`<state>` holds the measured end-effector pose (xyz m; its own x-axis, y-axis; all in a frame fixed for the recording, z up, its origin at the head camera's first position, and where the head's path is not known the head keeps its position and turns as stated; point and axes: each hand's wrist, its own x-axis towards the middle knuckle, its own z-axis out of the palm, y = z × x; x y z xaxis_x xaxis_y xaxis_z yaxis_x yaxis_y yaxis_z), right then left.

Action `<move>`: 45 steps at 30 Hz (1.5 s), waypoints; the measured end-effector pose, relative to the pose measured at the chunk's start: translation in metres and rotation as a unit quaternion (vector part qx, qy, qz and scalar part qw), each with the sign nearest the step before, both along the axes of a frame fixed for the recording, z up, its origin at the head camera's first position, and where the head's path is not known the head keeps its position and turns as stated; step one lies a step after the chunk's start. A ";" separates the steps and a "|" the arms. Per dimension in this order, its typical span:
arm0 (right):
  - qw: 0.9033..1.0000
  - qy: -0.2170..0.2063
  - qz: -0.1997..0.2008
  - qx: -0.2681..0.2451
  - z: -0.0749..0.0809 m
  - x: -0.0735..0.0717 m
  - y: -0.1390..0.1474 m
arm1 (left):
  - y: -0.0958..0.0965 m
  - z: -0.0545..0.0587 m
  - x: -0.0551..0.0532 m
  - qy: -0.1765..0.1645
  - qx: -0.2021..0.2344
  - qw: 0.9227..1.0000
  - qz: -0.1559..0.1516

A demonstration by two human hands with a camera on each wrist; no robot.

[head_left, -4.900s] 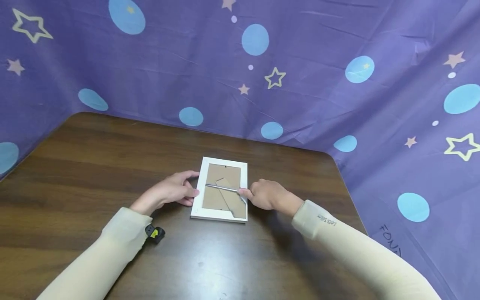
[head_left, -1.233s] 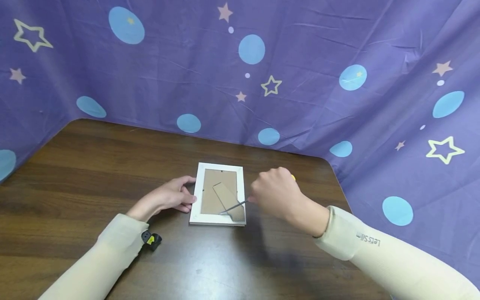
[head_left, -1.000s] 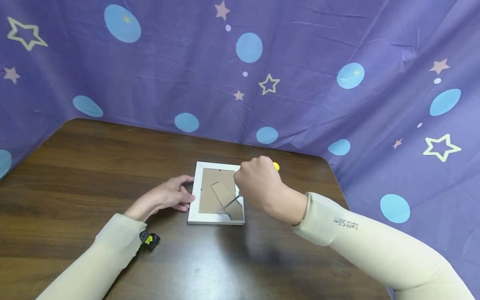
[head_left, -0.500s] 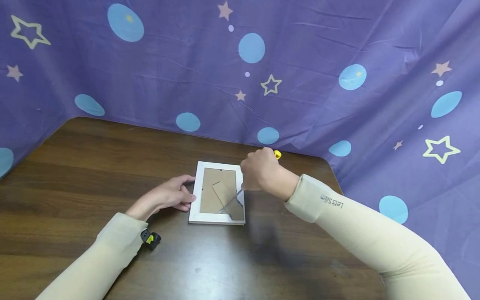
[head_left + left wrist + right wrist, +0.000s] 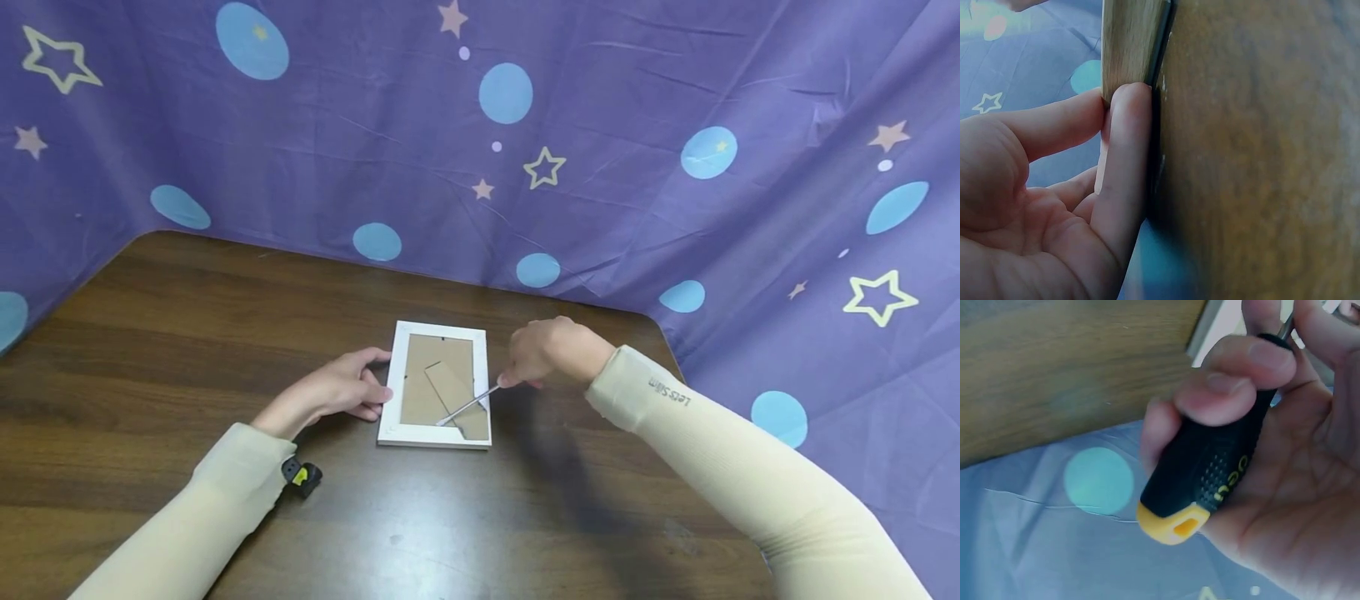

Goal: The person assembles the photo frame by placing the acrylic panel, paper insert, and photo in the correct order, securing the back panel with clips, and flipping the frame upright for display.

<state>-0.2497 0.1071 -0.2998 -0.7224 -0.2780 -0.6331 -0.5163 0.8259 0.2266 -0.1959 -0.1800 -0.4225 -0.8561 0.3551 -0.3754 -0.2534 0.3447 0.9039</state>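
Right hand [image 5: 551, 356]: fingers curled tight round the black and yellow screwdriver [image 5: 1210, 472], its metal tip on the frame's back
Left hand [image 5: 337, 392]: fingers nearly straight, pressed against the frame's left edge
Picture frame [image 5: 438, 329]: lay face down on the table [image 5: 187, 317]

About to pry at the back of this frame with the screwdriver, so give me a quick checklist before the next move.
1. Picture frame lies face down and flat on the table: ok.
2. Left hand steadies the frame's left edge, fingertips against it: ok.
3. Right hand grips the screwdriver firmly around its black handle: ok.
4. Screwdriver tip sits on the backing board, near the lower right: ok, though whether it is under a retaining tab: cannot tell.
5. Left fingers clear of the shaft's line: ok, they stay at the opposite edge.
6. Small black and yellow object by the left sleeve is out of the way: ok.
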 end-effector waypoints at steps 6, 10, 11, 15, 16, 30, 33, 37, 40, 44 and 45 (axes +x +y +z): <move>0.998 -0.061 -0.009 -0.028 -0.014 -0.008 0.013 | 0.001 0.001 0.000 0.000 0.001 1.000 -0.001; 0.994 -0.102 -0.019 -0.046 -0.025 -0.012 0.021 | 0.001 0.002 0.001 0.001 -0.001 1.000 0.000; 0.992 -0.113 -0.021 -0.051 -0.028 -0.013 0.023 | 0.001 0.002 0.001 0.000 -0.001 1.000 0.000; 0.985 -0.151 -0.047 -0.067 -0.039 -0.015 0.030 | 0.000 0.003 0.001 0.000 -0.003 1.000 0.000; 0.983 -0.157 -0.054 -0.072 -0.040 -0.014 0.032 | 0.000 0.003 0.001 0.000 -0.003 1.000 0.000; 0.965 -0.186 -0.154 -0.103 -0.052 -0.006 0.046 | 0.000 0.003 0.000 -0.002 -0.003 1.000 -0.005; 0.962 -0.185 -0.164 -0.115 -0.055 -0.002 0.048 | -0.002 0.003 0.000 0.000 -0.005 1.000 -0.004; 0.960 -0.188 -0.163 -0.129 -0.058 0.002 0.051 | -0.002 0.003 0.000 0.000 -0.004 1.000 -0.003; 0.965 -0.175 -0.137 -0.137 -0.059 0.003 0.050 | -0.002 0.002 0.000 -0.005 -0.006 1.000 -0.001; 0.976 -0.132 -0.092 -0.149 -0.057 0.005 0.051 | -0.003 0.002 0.001 -0.002 -0.005 1.000 -0.001; 0.977 -0.121 -0.085 -0.153 -0.056 0.006 0.051 | -0.002 0.003 0.001 0.002 -0.003 1.000 -0.002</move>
<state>-0.2438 0.1585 -0.3560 -0.6133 -0.3699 -0.6979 -0.3740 0.9142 -0.1560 -0.1950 -0.1825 -0.4199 -0.8565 0.3554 -0.3743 -0.2486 0.3516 0.9025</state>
